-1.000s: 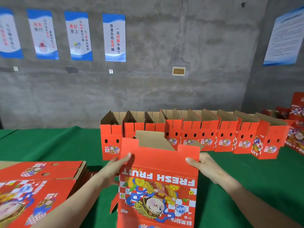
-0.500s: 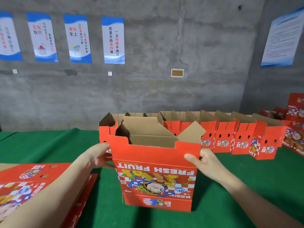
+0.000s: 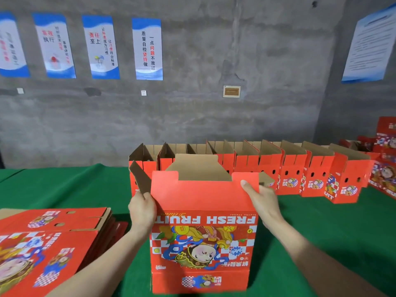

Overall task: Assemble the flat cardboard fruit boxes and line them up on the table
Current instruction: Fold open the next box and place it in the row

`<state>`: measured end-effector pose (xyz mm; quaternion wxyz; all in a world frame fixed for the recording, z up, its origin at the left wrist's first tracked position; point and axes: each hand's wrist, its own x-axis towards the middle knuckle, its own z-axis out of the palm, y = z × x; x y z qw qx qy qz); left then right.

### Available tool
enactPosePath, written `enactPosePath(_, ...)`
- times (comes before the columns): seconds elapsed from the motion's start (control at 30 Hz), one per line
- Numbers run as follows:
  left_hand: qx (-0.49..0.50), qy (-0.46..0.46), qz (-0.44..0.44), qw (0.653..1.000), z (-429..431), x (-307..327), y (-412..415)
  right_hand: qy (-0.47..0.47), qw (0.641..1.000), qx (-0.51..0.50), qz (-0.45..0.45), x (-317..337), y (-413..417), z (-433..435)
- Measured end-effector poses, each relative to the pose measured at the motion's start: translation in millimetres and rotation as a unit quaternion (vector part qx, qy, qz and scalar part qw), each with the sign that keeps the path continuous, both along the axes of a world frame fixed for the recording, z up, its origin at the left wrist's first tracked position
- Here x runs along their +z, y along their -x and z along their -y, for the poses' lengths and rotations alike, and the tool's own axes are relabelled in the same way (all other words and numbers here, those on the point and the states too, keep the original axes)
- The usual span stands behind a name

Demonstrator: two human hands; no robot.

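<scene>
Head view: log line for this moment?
box standing, flaps open; left hand grips left edge; right hand grips right edge; row behind

The box (image 3: 203,211) is now standing upright and opened out on the surface (image 3: 321,232); one second ago it was being held flat, tilted toward the camera. The left grip (image 3: 142,207) is moving down to the box's left edge. Above it, the brown side flap (image 3: 139,179) is swinging outward, no longer folded over the opening. The right grip (image 3: 262,200) is pinching the upper right tab.
</scene>
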<state>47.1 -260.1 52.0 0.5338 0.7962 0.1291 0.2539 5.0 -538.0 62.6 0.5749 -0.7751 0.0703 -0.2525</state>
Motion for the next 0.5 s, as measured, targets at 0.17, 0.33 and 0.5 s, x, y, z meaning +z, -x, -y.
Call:
enactPosePath(0.17,0.038,0.032,0.043,0.998,-2,-22,23,0.049,0.998,-0.017,-0.027,-13,4,-9)
enactPosePath(0.33,0.021,-0.009,0.083,0.996,-1,-49,43,0.167,0.984,-0.018,-0.052,-37,11,-17)
enactPosePath(0.5,-0.056,-0.065,0.089,0.992,-11,-66,52,0.295,0.953,0.030,-0.061,-60,10,-20)
